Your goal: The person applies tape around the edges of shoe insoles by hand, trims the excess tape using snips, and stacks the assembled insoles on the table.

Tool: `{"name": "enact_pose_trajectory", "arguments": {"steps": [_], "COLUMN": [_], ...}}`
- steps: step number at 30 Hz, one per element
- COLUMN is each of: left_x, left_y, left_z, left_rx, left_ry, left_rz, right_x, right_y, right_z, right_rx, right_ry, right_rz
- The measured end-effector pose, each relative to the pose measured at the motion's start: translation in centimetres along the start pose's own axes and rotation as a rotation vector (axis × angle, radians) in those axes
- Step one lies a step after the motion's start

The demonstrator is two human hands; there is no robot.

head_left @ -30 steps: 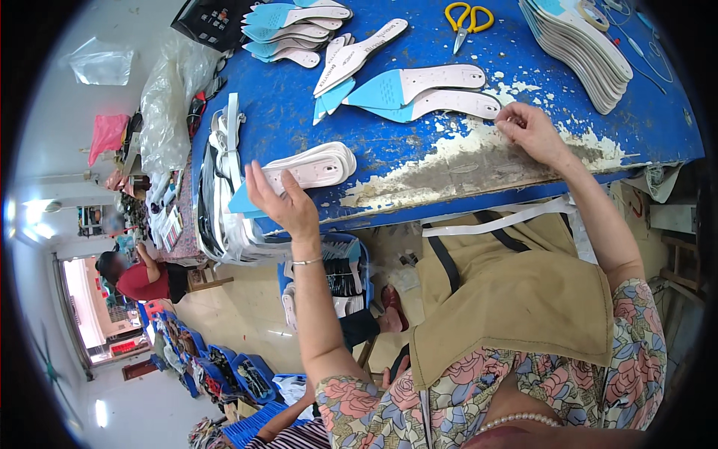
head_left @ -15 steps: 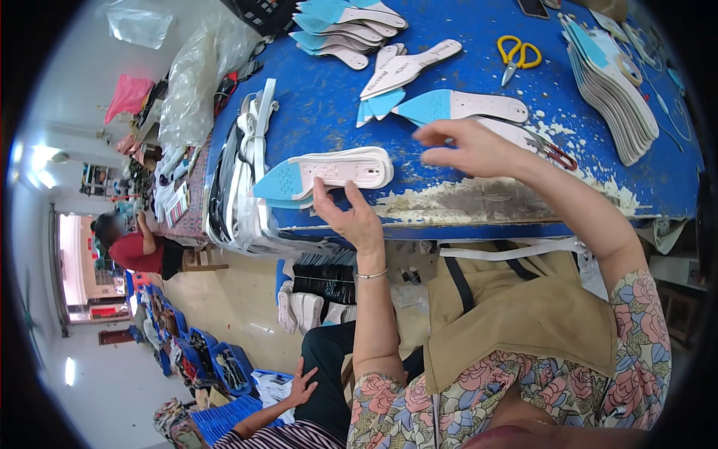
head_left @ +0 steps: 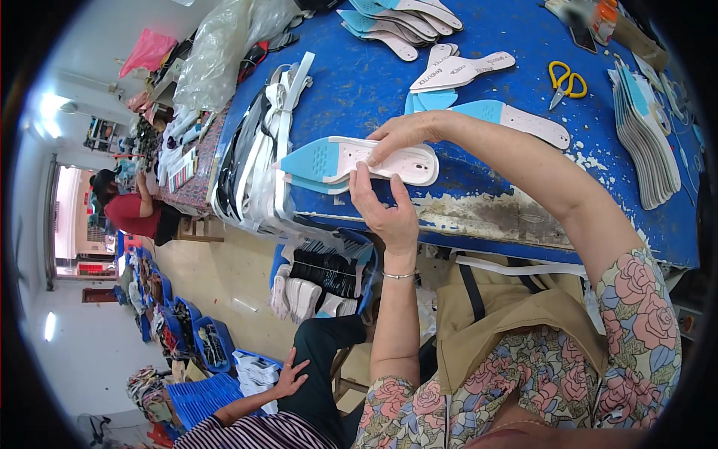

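Blue paint covers the big worn table (head_left: 336, 82), and it has peeled off along the near edge. On it lies a small pile of pale pink shoe insoles with pointed sky-blue toes (head_left: 314, 159), close to that edge. The toes point left. The right hand (head_left: 400, 138) reaches over the pile from the far side, with its fingers touching the top. The left hand (head_left: 385, 213) is at the near side, with bent fingers touching the edge. I cannot tell if either hand grips the pile or just presses on it.

Left of the pile is a bundle of white and black straps (head_left: 278, 112). Past the right arm is one flat blue-and-pink insole (head_left: 535, 127). Scissors with yellow handles (head_left: 562, 85) lie farther back, and a tall leaning stack of insoles (head_left: 647, 146) is at the right. Below, a person's hand (head_left: 292, 376) rests on a dark green trouser leg (head_left: 321, 355).
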State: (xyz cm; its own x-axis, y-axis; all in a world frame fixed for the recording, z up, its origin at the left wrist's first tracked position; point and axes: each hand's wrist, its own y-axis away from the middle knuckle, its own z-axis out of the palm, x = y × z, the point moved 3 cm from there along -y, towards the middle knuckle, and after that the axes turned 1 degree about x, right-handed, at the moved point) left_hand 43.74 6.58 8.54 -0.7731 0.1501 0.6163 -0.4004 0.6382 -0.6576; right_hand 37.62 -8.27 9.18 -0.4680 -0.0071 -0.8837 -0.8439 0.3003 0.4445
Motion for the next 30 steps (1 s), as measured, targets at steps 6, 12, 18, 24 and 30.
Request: {"name": "enact_pose_trajectory", "arguments": {"steps": [6,12,18,24,30], "left_x": [-1.3,0.7,3.4,8.1,14.9], "left_y": [1.8,2.2,5.6,7.0,9.3], "left_z": [0.1,0.6,2.1,3.2,3.5], "left_rx": [0.217,0.197,0.267,0.095,-0.132], "left_ry": [0.666,1.116,1.237,1.299,1.440], "left_rz": [-0.676,-0.965,-1.083,-0.980,-0.854], "right_x": [0.5,1.3,2.9,4.4,8.5], "right_y": [0.1,3.2,8.3,14.1,23.1], "right_z": [1.0,1.9,3.5,4.8,8.6], "right_rx": [-0.010,0.082,0.183,0.250,0.593], "right_ry": [-0.083,0.163,0.218,0.274,0.314], "right_rz": [0.001,0.019,-0.125,-0.167,-0.488]}}
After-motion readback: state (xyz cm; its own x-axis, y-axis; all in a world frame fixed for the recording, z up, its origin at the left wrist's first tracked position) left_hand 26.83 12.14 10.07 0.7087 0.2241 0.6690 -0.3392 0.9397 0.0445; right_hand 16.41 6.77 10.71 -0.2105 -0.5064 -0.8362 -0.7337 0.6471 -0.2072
